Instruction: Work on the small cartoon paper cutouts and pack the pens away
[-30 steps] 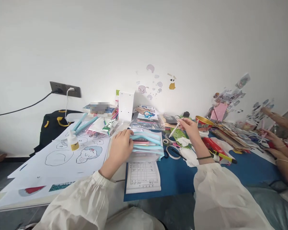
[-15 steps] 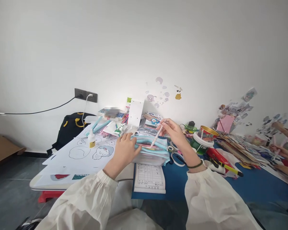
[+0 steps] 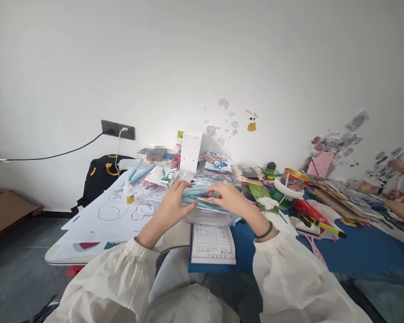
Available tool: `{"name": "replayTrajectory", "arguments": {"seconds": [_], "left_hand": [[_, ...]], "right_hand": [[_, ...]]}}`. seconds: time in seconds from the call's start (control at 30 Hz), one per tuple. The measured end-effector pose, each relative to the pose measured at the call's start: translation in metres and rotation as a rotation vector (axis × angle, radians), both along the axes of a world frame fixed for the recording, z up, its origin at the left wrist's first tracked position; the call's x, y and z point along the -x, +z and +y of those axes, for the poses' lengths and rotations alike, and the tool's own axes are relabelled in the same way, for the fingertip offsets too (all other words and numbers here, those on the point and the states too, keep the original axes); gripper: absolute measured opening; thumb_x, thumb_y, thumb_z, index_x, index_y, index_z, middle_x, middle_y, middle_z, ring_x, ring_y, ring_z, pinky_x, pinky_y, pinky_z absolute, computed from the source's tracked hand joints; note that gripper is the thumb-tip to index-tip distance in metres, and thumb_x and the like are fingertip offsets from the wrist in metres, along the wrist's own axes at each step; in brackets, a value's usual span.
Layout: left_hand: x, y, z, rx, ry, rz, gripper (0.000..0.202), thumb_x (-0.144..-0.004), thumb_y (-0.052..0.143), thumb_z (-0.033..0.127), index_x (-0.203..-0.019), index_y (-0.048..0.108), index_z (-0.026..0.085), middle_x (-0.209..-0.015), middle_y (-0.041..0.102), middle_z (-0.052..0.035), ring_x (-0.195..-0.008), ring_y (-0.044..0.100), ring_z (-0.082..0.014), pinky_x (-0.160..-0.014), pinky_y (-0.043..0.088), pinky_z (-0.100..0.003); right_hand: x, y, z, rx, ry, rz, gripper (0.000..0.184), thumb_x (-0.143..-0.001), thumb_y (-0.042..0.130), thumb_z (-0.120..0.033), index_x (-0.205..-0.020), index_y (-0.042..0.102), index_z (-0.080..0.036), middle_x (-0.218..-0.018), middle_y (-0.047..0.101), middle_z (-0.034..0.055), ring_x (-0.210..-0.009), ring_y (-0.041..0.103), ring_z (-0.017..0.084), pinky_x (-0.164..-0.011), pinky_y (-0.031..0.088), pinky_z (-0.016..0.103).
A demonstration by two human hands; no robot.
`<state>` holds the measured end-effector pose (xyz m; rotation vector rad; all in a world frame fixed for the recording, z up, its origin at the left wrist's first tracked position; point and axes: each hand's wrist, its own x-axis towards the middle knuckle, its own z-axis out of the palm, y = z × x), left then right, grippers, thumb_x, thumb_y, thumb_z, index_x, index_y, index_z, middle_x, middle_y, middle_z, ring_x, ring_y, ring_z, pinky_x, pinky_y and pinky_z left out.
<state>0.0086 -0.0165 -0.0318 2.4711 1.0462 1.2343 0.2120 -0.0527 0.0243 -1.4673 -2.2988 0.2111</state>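
A clear pencil case (image 3: 210, 217) with light blue edging lies across the front of the table, its mouth parted and facing me. My left hand (image 3: 170, 206) grips its left end, thumb on the near side and fingers behind. From the right, my right hand (image 3: 234, 200) pinches the blue upper edge, its fingertips partly hidden. What the case holds is mostly covered by my hands. Just below the case, a notepad with a handwritten table (image 3: 213, 244) lies on the blue tabletop.
A glue bottle (image 3: 128, 193) stands on drawing sheets (image 3: 110, 224) to the left. On the right are a green-white tub (image 3: 287, 193), a yellow-black cutter (image 3: 327, 227) and stacked cardboard (image 3: 339, 204). Another person's hands (image 3: 398, 202) work at the far right.
The white pen in my right hand is gone from view. That hand has dropped to the pencil case's edge, and the case's mouth looks narrower. My view has shifted slightly.
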Motion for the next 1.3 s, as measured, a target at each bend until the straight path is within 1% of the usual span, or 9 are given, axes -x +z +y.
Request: {"name": "replayTrajectory", "arguments": {"seconds": [0.1, 0.23, 0.4, 0.57, 0.63, 0.73, 0.87, 1.07, 1.3], "left_hand": [[-0.001, 0.0, -0.004, -0.071, -0.014, 0.096, 0.02, -0.089, 0.048, 0.029, -0.101, 0.06, 0.017, -0.106, 0.061, -0.009, -0.102, 0.057, -0.0231, -0.088, 0.044, -0.037], [-0.009, -0.001, -0.007, -0.164, 0.016, 0.332, 0.032, -0.096, 0.036, 0.028, -0.097, 0.066, 0.02, -0.098, 0.068, -0.0059, -0.092, 0.061, -0.0237, -0.081, 0.041, -0.04], [-0.015, 0.001, -0.006, -0.29, 0.11, 0.396, 0.033, -0.096, 0.037, 0.033, -0.1, 0.067, 0.019, -0.099, 0.069, -0.0065, -0.092, 0.062, -0.025, -0.077, 0.039, -0.039], [-0.018, 0.002, -0.004, -0.332, 0.16, 0.407, 0.034, -0.095, 0.038, 0.035, -0.088, 0.065, 0.016, -0.089, 0.068, -0.0075, -0.084, 0.061, -0.0238, -0.074, 0.038, -0.036], [-0.019, 0.004, -0.002, -0.302, 0.192, 0.461, 0.035, -0.095, 0.035, 0.036, -0.085, 0.063, 0.017, -0.084, 0.067, -0.007, -0.083, 0.061, -0.0248, -0.072, 0.037, -0.037], [-0.019, 0.007, 0.003, -0.271, 0.219, 0.517, 0.037, -0.094, 0.034, 0.04, -0.082, 0.061, 0.018, -0.079, 0.067, -0.0064, -0.083, 0.061, -0.0259, -0.074, 0.035, -0.039], [-0.02, 0.01, 0.011, -0.209, 0.16, 0.484, 0.035, -0.091, 0.036, 0.043, -0.08, 0.059, 0.019, -0.075, 0.064, -0.0054, -0.079, 0.059, -0.0242, -0.078, 0.035, -0.039], [-0.023, 0.014, 0.013, 0.066, 0.104, 0.328, 0.035, -0.086, 0.043, 0.05, -0.07, 0.053, 0.02, -0.066, 0.055, -0.0022, -0.069, 0.053, -0.021, -0.069, 0.037, -0.033], [-0.022, 0.015, 0.018, 0.257, 0.029, 0.236, 0.038, -0.075, 0.058, 0.057, -0.064, 0.06, 0.02, -0.069, 0.061, -0.0017, -0.069, 0.052, -0.0198, -0.065, 0.038, -0.031]], "right_hand": [[-0.032, 0.002, -0.016, -0.007, -0.107, 0.14, 0.023, -0.086, 0.053, -0.035, -0.098, 0.068, -0.021, -0.088, 0.07, 0.0047, -0.07, 0.06, 0.017, -0.062, 0.044, 0.027], [-0.089, -0.003, -0.048, -0.008, -0.291, 0.288, 0.025, -0.086, 0.05, -0.038, -0.09, 0.067, -0.02, -0.084, 0.07, 0.0049, -0.069, 0.062, 0.018, -0.063, 0.045, 0.028], [-0.131, -0.025, -0.079, 0.124, -0.489, 0.15, 0.029, -0.088, 0.046, -0.036, -0.086, 0.07, -0.019, -0.083, 0.071, 0.0059, -0.07, 0.063, 0.019, -0.063, 0.045, 0.028], [-0.127, -0.059, -0.072, 0.122, -0.652, -0.184, 0.022, -0.087, 0.05, -0.026, -0.096, 0.069, -0.019, -0.102, 0.068, 0.008, -0.089, 0.064, 0.021, -0.072, 0.045, 0.027], [-0.123, -0.072, -0.062, 0.1, -0.749, -0.221, 0.025, -0.088, 0.05, -0.025, -0.105, 0.065, -0.015, -0.11, 0.063, 0.0134, -0.093, 0.063, 0.026, -0.072, 0.045, 0.031], [-0.124, -0.083, -0.051, 0.119, -0.803, -0.231, 0.023, -0.086, 0.051, -0.021, -0.103, 0.065, -0.012, -0.111, 0.061, 0.017, -0.093, 0.063, 0.029, -0.072, 0.045, 0.034], [-0.132, -0.082, -0.052, 0.144, -0.796, -0.229, 0.016, -0.085, 0.053, -0.021, -0.09, 0.067, -0.016, -0.107, 0.062, 0.0129, -0.09, 0.064, 0.025, -0.07, 0.044, 0.031], [-0.145, -0.069, -0.06, 0.161, -0.781, -0.194, 0.018, -0.087, 0.052, -0.029, -0.082, 0.066, -0.019, -0.089, 0.067, 0.0063, -0.08, 0.064, 0.019, -0.062, 0.041, 0.026], [-0.137, -0.073, -0.028, 0.099, -0.917, -0.196, 0.02, -0.088, 0.05, -0.02, -0.097, 0.064, -0.01, -0.098, 0.066, 0.0178, -0.091, 0.064, 0.028, -0.07, 0.044, 0.032]]}}
